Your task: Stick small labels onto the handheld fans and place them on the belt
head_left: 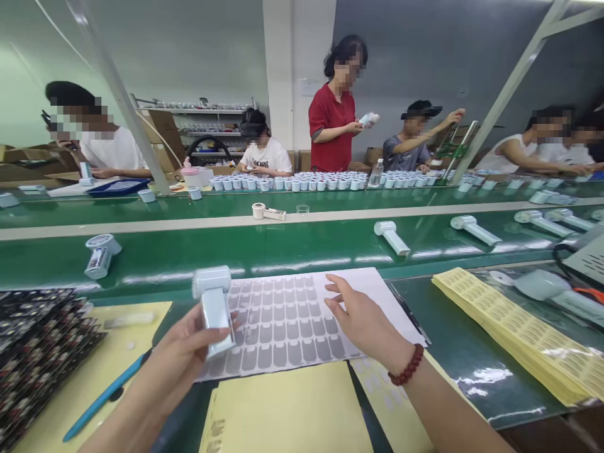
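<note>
My left hand (195, 336) is closed around the handle of a pale blue handheld device (217, 311) with a round drum-shaped head, held tilted above the left part of a sticker sheet. That white sheet (365, 292) carries rows of grey rounded labels (278, 324), with a bare strip along its right side. Over the bare strip hovers my right hand (361, 318), its fingers apart and nothing visible between them. Whether its fingertips touch the paper I cannot tell. Yellow backing sheets (287, 415) lie just below the sticker sheet.
Similar devices (391, 238) lie along the green conveyor (302, 242) ahead. Dark tweezers (409, 313) rest right of the sheet, beside a yellow label stack (519, 333). At left are a blue-handled tool (104, 396) and patterned dark stacks (42, 358). Several people work across the belt.
</note>
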Action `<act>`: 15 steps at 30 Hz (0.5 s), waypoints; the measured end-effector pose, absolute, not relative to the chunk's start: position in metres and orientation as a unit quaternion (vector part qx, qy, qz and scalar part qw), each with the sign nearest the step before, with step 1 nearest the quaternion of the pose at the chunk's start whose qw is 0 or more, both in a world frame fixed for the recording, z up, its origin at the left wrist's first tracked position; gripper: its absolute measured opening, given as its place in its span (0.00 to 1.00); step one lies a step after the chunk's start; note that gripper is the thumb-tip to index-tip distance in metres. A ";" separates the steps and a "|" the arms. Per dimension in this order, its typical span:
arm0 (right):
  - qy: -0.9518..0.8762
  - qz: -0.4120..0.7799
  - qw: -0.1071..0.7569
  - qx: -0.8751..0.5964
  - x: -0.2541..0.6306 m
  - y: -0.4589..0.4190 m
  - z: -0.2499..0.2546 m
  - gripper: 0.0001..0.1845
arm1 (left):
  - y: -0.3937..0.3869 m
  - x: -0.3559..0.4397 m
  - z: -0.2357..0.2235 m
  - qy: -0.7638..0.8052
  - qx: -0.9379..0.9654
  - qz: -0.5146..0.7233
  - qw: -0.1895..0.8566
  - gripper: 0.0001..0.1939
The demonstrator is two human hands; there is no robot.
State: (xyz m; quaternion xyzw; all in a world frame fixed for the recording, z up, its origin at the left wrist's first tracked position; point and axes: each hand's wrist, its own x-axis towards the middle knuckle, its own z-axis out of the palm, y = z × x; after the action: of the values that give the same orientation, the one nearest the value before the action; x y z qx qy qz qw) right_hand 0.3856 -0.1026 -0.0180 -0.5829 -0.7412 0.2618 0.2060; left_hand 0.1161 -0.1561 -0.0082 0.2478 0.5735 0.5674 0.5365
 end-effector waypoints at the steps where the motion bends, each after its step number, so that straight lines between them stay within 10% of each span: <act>1: -0.741 0.248 0.190 -0.594 0.390 -0.094 -0.020 0.26 | -0.141 0.110 -0.007 0.587 0.253 0.563 0.524 0.21; 7: -0.763 0.200 0.128 -0.602 0.389 -0.075 -0.031 0.31 | -0.049 0.086 -0.019 0.645 0.273 0.565 0.436 0.03; 15: -0.865 0.051 0.103 -0.489 0.421 -0.087 -0.106 0.27 | 0.025 0.034 -0.045 0.774 0.291 0.517 0.223 0.15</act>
State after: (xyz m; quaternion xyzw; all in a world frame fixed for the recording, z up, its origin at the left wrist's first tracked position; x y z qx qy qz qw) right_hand 0.4214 -0.0870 -0.1057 -0.4885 -0.8650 0.0508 0.1026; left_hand 0.0339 0.0246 -0.0449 0.2906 0.7738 0.5170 0.2228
